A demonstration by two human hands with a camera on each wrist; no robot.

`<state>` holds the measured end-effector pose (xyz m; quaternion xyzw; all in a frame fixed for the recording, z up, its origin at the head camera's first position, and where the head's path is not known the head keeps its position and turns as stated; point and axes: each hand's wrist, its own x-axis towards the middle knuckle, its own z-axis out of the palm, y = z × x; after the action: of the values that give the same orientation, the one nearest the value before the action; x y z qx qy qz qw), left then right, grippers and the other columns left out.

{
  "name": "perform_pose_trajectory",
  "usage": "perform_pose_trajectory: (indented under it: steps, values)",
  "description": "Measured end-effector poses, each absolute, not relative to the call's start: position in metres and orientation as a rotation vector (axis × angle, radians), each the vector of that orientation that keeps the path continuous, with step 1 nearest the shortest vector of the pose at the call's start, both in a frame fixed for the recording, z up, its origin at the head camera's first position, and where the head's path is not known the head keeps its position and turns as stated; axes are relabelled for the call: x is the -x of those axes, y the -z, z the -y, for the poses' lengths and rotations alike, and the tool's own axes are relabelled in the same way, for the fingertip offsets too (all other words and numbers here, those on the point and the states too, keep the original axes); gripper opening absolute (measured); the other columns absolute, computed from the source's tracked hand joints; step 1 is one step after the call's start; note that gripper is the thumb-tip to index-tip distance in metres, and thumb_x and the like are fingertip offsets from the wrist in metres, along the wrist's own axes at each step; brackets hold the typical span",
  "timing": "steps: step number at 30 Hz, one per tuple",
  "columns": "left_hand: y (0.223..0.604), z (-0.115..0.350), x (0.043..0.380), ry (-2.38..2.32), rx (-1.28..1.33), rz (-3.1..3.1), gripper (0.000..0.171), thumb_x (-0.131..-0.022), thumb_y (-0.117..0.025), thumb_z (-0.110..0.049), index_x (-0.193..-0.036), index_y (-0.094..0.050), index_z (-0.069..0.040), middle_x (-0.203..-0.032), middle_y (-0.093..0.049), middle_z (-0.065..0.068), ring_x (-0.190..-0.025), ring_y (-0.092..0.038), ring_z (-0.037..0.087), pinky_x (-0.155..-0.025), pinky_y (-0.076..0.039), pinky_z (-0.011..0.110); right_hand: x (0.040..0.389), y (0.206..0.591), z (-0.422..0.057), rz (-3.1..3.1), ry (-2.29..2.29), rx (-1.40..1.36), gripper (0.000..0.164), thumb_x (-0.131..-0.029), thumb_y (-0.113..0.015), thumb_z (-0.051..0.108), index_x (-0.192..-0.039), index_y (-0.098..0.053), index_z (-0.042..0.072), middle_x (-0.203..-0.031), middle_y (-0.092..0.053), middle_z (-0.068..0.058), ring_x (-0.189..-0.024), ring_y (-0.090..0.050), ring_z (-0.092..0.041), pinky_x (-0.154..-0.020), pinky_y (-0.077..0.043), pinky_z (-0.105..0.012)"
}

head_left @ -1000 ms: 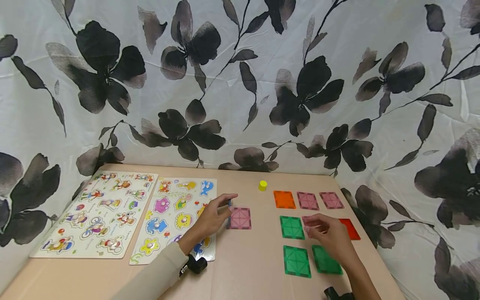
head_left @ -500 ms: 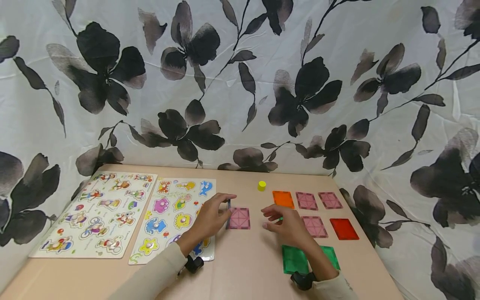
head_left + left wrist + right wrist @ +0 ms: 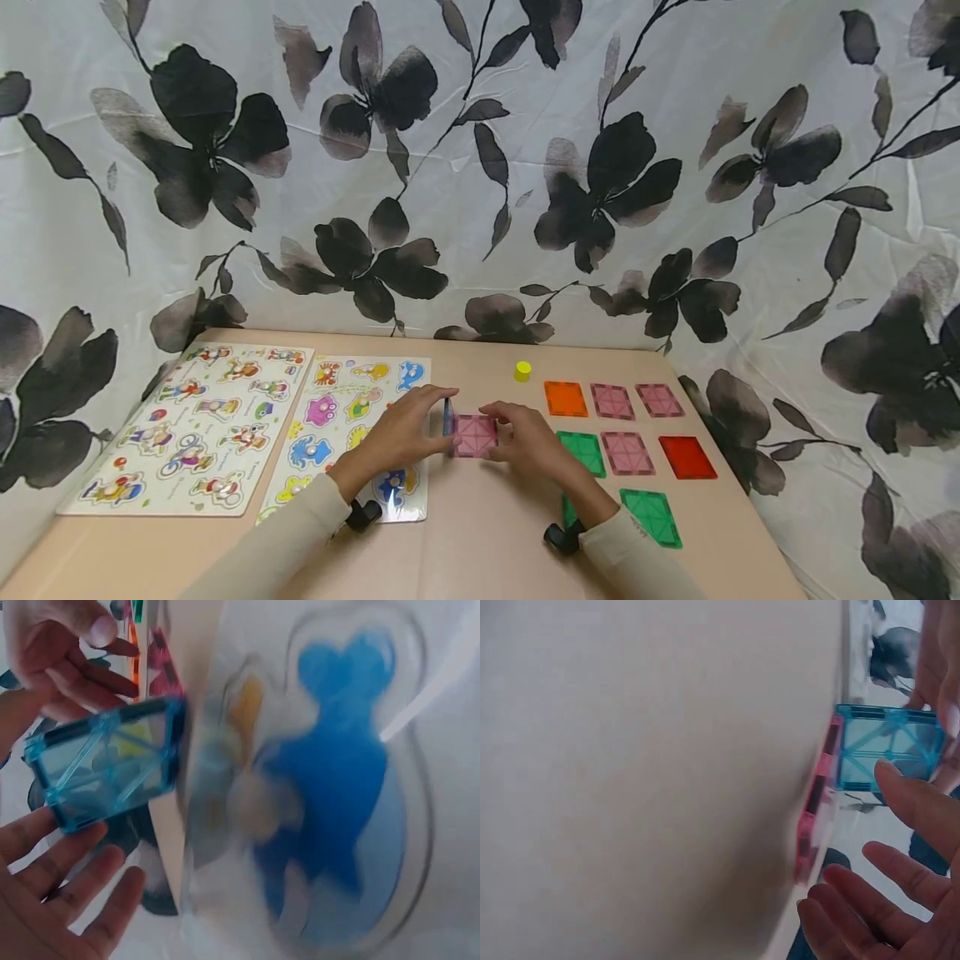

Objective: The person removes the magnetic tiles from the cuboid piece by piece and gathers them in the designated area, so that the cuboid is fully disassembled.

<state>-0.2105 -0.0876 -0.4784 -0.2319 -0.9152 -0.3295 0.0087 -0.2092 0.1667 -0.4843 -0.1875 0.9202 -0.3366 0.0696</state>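
My left hand [image 3: 393, 433] pinches a translucent blue magnetic tile [image 3: 105, 765] between thumb and fingers. That tile stands upright along the left edge of a pink magnetic tile [image 3: 475, 436], which lies flat on the table. On the pink tile's other side is my right hand [image 3: 536, 442], index finger and thumb spread apart at its right corners. The right wrist view shows the pink tile [image 3: 817, 802] edge-on, meeting the blue tile [image 3: 891, 748] at one end. Beyond the blue tile there, part of my left hand [image 3: 941, 675] shows.
To the right lie more flat tiles: an orange one [image 3: 566, 399], a red one [image 3: 688, 457], several pink and several green. A small yellow cylinder [image 3: 522, 371] stands at the back. Two picture puzzle boards [image 3: 258, 417] cover the left, one partly under my left arm.
My right hand has moved left from the tiles on the right to the lone pink tile's right side. My left hand, holding the blue tile, has shifted slightly left.
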Motion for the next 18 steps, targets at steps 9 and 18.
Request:
perform_pose_trajectory:
  steps: [9, 18]
  values:
    - [0.472, 0.102, 0.216, 0.619, 0.801, 2.933, 0.089, -0.077, -0.095, -0.043, -0.152, -0.057, -0.012, -0.150, -0.059, 0.014, -0.140, -0.055, 0.034, -0.118, -0.049, 0.057, 0.221, 0.490, -0.153, -2.820, 0.835, 0.579, 0.073, -0.079, -0.096, 0.021, -0.144, -0.064, 0.012, -0.130, -0.069, -0.008, -0.119, -0.057, -0.026, -0.109, -0.054, -0.049]
    - [0.474, 0.105, 0.220, 0.449, 0.820, 2.918, 0.082, -0.075, -0.095, -0.048, -0.140, -0.064, -0.009, -0.140, -0.065, 0.011, -0.126, -0.057, 0.029, -0.110, -0.055, 0.050, 0.222, 0.489, -0.151, -2.877, 0.650, 0.652, 0.072, -0.079, -0.096, 0.028, -0.143, -0.065, 0.016, -0.130, -0.068, -0.006, -0.119, -0.057, -0.023, -0.108, -0.057, -0.047]
